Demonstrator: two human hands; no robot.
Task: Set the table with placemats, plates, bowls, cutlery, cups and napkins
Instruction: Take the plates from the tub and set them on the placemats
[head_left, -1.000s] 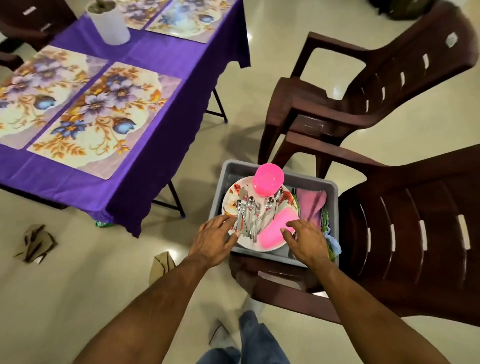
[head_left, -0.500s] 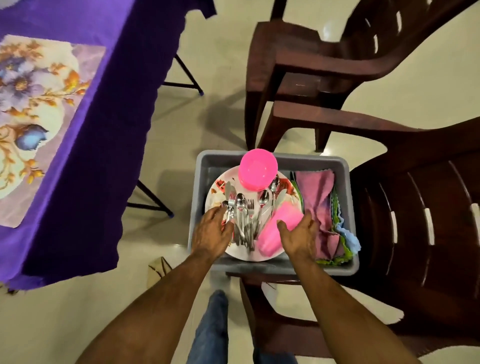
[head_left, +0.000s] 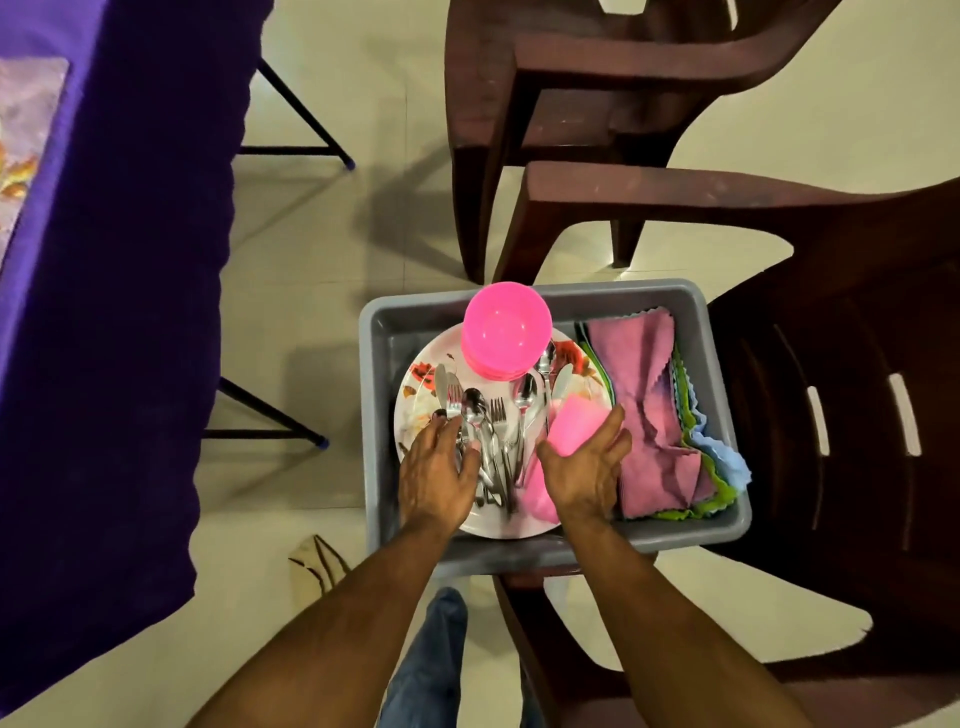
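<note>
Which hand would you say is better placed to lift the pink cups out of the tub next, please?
Right. The right hand is already wrapped around the pink cups lying on the plate, while the left hand rests on the cutlery.

no readable text, labels, brands, numbers or signs on anything in view

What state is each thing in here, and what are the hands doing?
Tub: on chair seat, full.
Bowls: stacked, upright, on plate.
Plate: flat in tub, under cutlery.
Cutlery: loose pile.
Cup: lying sideways.
Napkins: folded, stacked.
Left hand: touching cutlery.
Right hand: holding cup.
</note>
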